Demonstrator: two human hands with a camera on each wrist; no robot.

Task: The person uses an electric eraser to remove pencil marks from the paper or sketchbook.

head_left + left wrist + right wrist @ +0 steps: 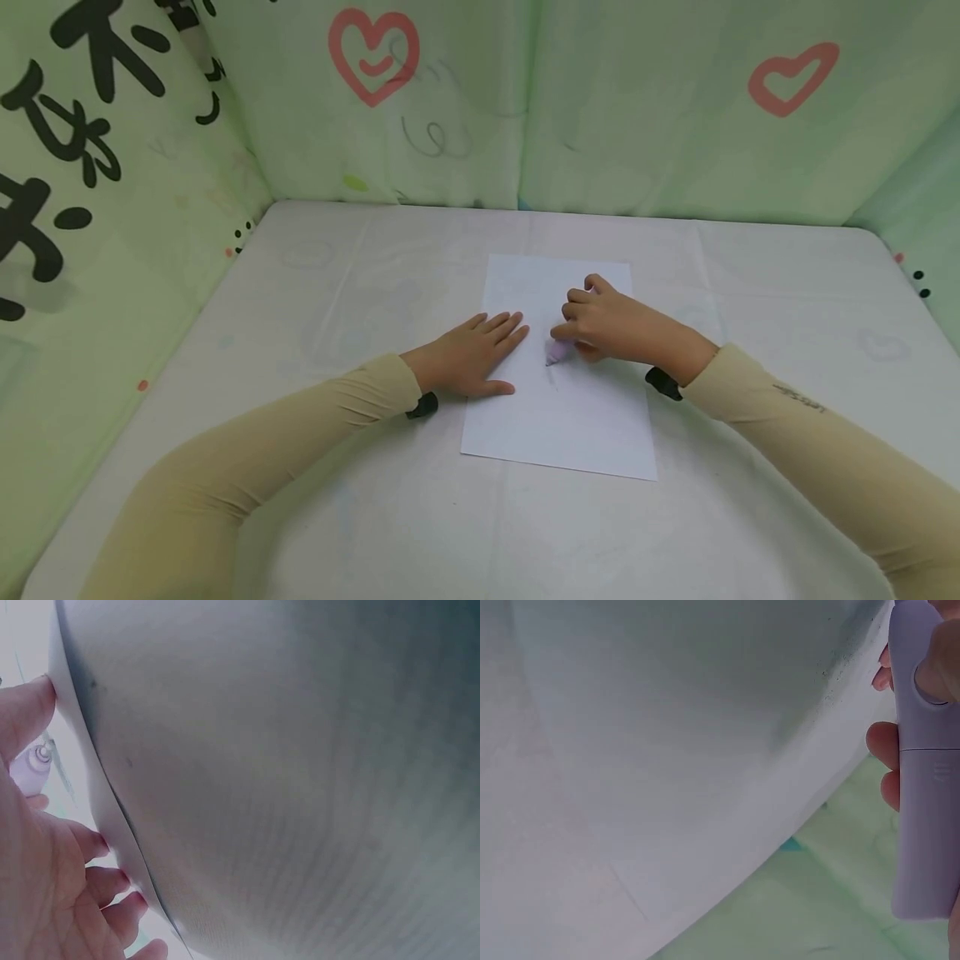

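Observation:
A white sheet of paper (558, 433) lies on the table. On its left edge rests my left hand (476, 354), palm down, fingers spread. My right hand (615, 325), over the upper right of the sheet, grips a thick lilac pen-shaped tool (557, 350) that looks like an electric eraser. Its narrow tip points down at the paper near a faint grey mark (553, 381). In the right wrist view the thumb lies on an oval recess in the lilac body (928, 825). Small dark specks (829, 673) dot the paper there. The tool's ringed nozzle (41, 754) shows beyond the left thumb.
A white cloth covers the table (360, 275). Green curtains (637, 125) with red hearts hang behind it, and another with black characters (75, 142) hangs at the left. Dark wrist-worn devices (663, 383) sit under both wrists.

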